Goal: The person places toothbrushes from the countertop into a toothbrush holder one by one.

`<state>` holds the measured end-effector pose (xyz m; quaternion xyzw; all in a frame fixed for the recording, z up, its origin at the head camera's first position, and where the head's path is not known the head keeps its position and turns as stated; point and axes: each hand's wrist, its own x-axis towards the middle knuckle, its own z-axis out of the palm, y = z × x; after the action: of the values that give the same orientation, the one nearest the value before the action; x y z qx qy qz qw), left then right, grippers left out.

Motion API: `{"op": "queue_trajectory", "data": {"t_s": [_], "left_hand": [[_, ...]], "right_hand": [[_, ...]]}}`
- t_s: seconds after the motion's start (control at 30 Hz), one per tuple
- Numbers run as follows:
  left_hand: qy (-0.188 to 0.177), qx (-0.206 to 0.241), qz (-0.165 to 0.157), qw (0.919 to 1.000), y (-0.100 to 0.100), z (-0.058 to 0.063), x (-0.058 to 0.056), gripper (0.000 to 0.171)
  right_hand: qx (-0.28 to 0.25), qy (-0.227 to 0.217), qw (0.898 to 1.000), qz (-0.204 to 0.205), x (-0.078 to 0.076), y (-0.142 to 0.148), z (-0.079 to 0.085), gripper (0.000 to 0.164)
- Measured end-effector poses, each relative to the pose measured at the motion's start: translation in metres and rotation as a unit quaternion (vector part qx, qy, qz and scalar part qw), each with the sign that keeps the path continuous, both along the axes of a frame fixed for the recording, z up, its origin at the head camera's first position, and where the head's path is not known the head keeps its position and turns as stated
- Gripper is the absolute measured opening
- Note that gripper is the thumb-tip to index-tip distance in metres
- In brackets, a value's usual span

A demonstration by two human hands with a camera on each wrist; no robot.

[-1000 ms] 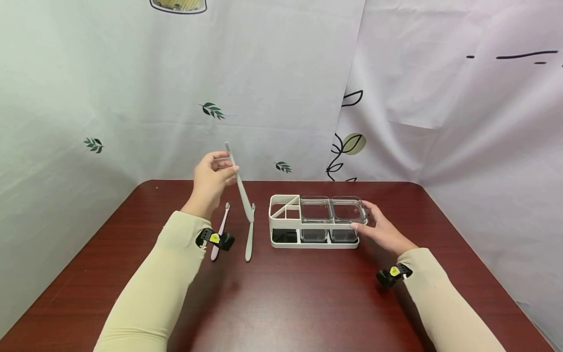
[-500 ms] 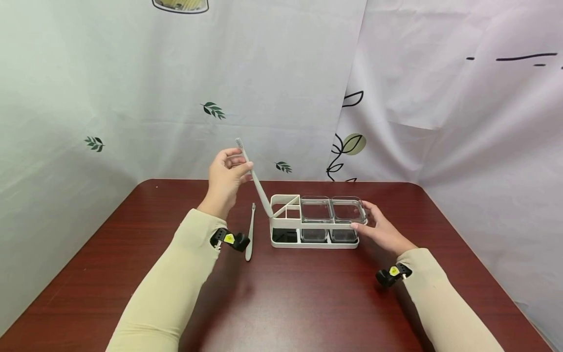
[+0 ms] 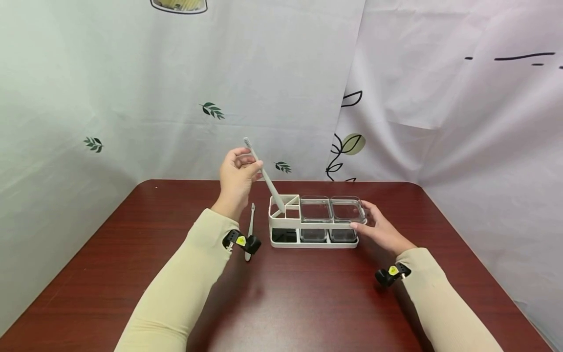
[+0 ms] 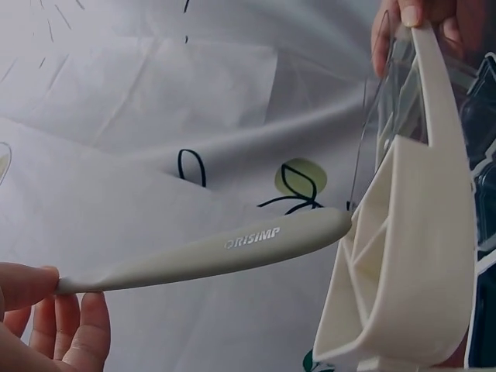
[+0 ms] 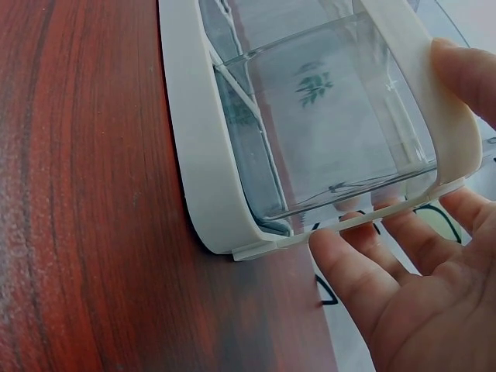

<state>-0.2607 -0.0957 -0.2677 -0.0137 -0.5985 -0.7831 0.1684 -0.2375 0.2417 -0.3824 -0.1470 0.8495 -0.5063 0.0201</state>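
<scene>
My left hand pinches a pale grey toothbrush between thumb and fingers, close to its bristle head. The brush slants down to the right. In the left wrist view, the handle's rounded end is right at the divided slots of a white toothbrush holder. That two-tier holder stands on the table, with two clear cups in its right part. At the holder's right end, my right hand grips it, thumb on the upper rim and fingers around the end.
Another pale grey toothbrush lies on the dark red table, left of the holder and partly behind the left wrist's camera. Behind the table hangs a white cloth printed with leaves.
My left hand has carried the toothbrush rightward, from beside the holder to over its left slots. The left arm now hides a pink toothbrush on the table. My right hand stays put.
</scene>
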Motion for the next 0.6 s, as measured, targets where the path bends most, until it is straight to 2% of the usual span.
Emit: {"op": "queue_trajectory", "data": {"t_s": [0.37, 0.47, 0.6], "left_hand": [[0.047, -0.002, 0.002, 0.9989, 0.022, -0.008, 0.001, 0.034], [0.06, -0.016, 0.002, 0.9981, 0.027, -0.011, 0.001, 0.034], [0.071, -0.056, 0.005, 0.9959, 0.033, -0.014, 0.002, 0.032]], "right_hand": [[0.0, -0.001, 1.0, 0.005, -0.001, 0.001, -0.001, 0.074], [0.002, 0.0, 1.0, 0.005, -0.001, 0.002, -0.001, 0.074], [0.001, 0.002, 1.0, 0.004, -0.001, 0.002, -0.002, 0.073]]}}
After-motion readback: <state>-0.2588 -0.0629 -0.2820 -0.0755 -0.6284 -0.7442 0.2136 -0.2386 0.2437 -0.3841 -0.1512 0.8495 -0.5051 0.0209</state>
